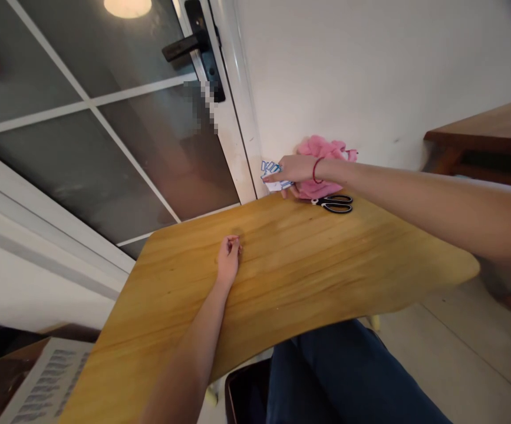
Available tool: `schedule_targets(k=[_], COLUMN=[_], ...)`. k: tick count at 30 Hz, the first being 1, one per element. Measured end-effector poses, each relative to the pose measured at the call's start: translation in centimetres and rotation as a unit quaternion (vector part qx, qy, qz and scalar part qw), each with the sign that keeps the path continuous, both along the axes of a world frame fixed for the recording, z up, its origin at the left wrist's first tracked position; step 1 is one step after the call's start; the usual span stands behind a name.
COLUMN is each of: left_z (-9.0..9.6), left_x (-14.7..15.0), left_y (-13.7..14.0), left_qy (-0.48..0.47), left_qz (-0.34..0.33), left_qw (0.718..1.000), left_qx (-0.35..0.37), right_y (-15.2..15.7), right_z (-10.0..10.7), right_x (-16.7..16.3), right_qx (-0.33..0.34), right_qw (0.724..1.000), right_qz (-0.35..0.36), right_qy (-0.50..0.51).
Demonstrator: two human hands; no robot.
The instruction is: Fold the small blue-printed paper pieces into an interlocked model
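Note:
At the far side of the wooden table, my right hand, with a red cord at the wrist, is closed around several white paper cards with blue markings. A pink fluffy cloth lies right behind and beneath this hand. Black-handled scissors rest beside the cloth, their blades partly hidden. My left hand lies on the table near its middle, fingers curled in loosely, and no object shows in them.
Beyond the table stands a glazed door with a black handle. A brown wooden piece of furniture is at the right. At lower left sits a cardboard box with a printed sheet. A dark bin stands below the table edge.

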State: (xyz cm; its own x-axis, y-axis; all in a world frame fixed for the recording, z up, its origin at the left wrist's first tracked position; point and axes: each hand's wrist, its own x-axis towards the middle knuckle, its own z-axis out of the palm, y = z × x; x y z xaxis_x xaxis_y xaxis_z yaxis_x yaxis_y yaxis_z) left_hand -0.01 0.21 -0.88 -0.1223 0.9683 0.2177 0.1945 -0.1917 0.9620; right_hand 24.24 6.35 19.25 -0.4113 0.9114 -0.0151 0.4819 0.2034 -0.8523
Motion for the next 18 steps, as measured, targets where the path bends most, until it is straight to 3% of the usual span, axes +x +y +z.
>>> schedule_targets(k=[3,7,11,14,18], left_z=[0.1,0.0,-0.2,-0.2,-0.2], left_x=[0.0,-0.1,-0.2,-0.3,-0.2], left_y=[-0.1,0.0,0.3,0.4,0.5], left_qy=[-0.015,-0.028,-0.035,-0.040,-0.048], left_qz=[0.009,0.010,0.011,0.008,0.004], left_qw=[1.000,1.000,0.999,0.999,0.999], left_qx=[-0.003,-0.002,0.001,-0.001,-0.002], right_y=[0.1,-0.2,0.1,1.1,2.6], right_z=[1.5,3.0,4.2,5.0,5.8], right_x=[-0.6,-1.4,-1.4,-1.3,-1.7], right_qx=[-0.002,-0.067,-0.087,-0.054,0.059], right_qw=[1.000,0.994,0.995,0.996,0.997], right_qz=[-0.027,-0.080,-0.052,-0.057,-0.041], right_qy=[-0.015,-0.044,0.022,0.031,0.029])
